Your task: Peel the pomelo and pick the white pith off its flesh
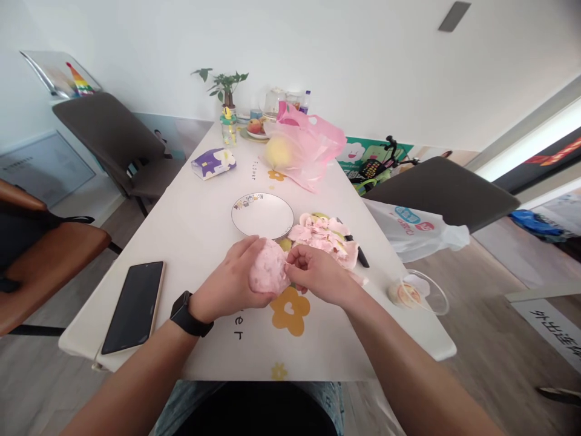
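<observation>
A peeled pomelo [269,267], round and pale pink with whitish pith, is held above the table's front part. My left hand [231,278] wraps round it from the left, a black watch on that wrist. At the fruit's right side, my right hand [313,272] has its thumb and fingers pinched together on the pith. Just beyond the right hand lies a heap of pomelo peel [324,236], pink inside with some yellow-green skin showing. A black handle [362,255], apparently a knife's, sticks out from under the peel. The white plate [263,218] behind the pomelo holds nothing.
A phone [135,306] lies at the table's left front. Farther back are a purple tissue pack [214,163], a pink plastic bag [308,145] with a yellow fruit, a bottle [229,128] and a plant [227,85]. A clear round container [417,293] stands near the right edge. Chairs flank the table.
</observation>
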A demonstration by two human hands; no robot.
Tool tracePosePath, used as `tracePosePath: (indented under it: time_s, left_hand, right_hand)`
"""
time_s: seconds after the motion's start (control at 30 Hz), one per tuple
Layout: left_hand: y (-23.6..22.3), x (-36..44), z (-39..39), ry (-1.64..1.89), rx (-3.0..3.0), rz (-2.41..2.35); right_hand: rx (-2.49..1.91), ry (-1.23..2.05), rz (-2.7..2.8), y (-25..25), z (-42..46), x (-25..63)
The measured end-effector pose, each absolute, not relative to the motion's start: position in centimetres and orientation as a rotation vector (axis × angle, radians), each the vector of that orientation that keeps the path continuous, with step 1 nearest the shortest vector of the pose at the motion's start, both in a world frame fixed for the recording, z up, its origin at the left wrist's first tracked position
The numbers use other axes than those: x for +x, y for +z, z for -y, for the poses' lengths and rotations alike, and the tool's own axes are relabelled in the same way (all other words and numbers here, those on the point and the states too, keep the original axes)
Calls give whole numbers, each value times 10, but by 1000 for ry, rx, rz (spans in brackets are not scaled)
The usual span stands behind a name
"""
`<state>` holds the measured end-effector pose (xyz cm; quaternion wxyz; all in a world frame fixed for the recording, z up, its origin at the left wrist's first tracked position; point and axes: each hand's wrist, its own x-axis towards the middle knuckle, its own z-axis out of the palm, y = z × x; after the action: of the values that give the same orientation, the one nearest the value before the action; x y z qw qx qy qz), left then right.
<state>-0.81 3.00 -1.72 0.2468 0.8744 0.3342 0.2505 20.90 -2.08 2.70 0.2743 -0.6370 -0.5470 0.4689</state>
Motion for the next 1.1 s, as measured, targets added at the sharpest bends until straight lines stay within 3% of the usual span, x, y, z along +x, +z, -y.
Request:
tracePosePath:
  time_s: [0.33,0.83,1.1]
  left_hand:
    - [-18,-4,-28,687,2465,-876]
    - [-22,-10,-28,696,2416,-876]
    - [-22,-10,-27,696,2428,-881]
  right_hand:
    - [-2010,999,1631,30,16,202]
    - [-1388,1558,962,-9,24,212]
    - [-1614,1581,1235,12,20,218]
